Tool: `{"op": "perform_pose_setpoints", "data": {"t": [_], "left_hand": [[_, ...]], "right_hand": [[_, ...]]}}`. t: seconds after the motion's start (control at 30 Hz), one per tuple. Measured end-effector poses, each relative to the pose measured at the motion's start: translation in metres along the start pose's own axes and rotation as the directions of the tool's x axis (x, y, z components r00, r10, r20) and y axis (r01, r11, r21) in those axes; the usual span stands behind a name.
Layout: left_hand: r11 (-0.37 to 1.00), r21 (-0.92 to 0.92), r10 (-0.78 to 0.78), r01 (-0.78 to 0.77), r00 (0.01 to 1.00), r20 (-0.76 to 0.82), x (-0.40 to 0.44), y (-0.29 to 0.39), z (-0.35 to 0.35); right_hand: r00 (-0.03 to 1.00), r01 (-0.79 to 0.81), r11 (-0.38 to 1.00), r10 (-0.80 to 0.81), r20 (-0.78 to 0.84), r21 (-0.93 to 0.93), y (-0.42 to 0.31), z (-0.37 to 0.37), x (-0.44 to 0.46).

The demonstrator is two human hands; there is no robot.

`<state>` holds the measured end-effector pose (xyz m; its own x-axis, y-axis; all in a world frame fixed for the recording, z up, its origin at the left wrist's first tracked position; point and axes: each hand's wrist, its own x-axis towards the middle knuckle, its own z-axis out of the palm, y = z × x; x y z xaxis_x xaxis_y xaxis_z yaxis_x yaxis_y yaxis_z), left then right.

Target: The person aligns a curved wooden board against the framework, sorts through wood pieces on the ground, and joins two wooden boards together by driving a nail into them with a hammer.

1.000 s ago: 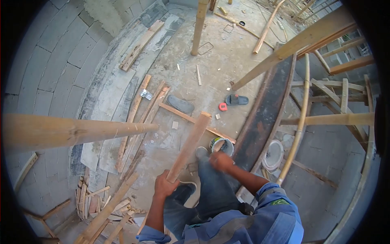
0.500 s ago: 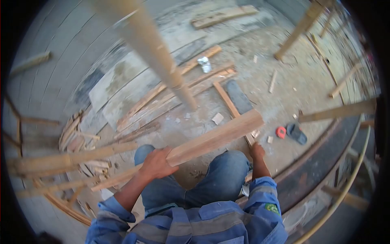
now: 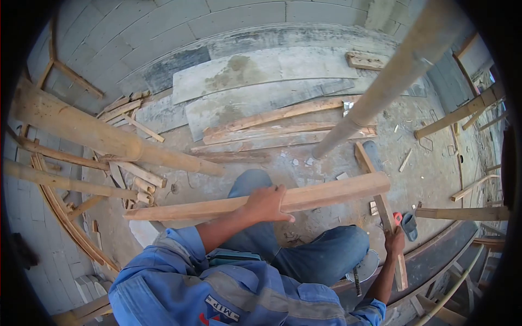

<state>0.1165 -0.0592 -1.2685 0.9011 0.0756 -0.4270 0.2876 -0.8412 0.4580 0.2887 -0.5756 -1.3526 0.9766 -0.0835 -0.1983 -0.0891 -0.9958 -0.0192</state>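
Note:
A long squared timber beam [image 3: 331, 191] lies crosswise over the lap, above bent knees in jeans. My left hand [image 3: 266, 204] wraps over the beam near its middle, thumb on the near side. At the right, my right hand [image 3: 394, 242] is closed around a thinner wooden batten [image 3: 385, 209]. This batten points away from the body, and its far part passes beneath the beam's right end. A red round object [image 3: 397, 218] and a dark sandal [image 3: 409, 227] lie on the ground just beyond my right hand.
Bamboo poles [image 3: 375, 87] slant up through the scene. Planks [image 3: 283, 114] and grey boards [image 3: 261, 70] lie along the block wall. Scrap wood [image 3: 142, 174] is piled at the left. A dark long board [image 3: 435, 261] runs along the right, beside a round pale container [image 3: 368, 264].
The view has swung left, so the surroundings sit further right. My left hand is further right along the beam, which lies more level. My right hand and the batten have come nearer the body.

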Motion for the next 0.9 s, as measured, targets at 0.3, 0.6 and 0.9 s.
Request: {"op": "perform_pose_setpoints", "data": {"t": [0.3,0.6,0.9], "left_hand": [[0.928,-0.295,0.25,-0.227,0.967,0.041,0.017,-0.085,-0.002],[0.955,-0.298,-0.14,0.005,0.89,-0.434,0.247,-0.202,0.01],[0.959,0.202,-0.059,0.198,0.839,-0.542,0.378,-0.278,0.034]], "right_hand": [[0.983,-0.072,0.943,0.122,-0.136,0.324,-0.072,-0.064,0.018],[0.921,0.227,0.885,-0.059,-0.385,0.407,-0.152,0.007,0.18],[0.988,0.151,0.647,-0.078,-0.133,0.747,-0.156,0.136,0.076]]}}
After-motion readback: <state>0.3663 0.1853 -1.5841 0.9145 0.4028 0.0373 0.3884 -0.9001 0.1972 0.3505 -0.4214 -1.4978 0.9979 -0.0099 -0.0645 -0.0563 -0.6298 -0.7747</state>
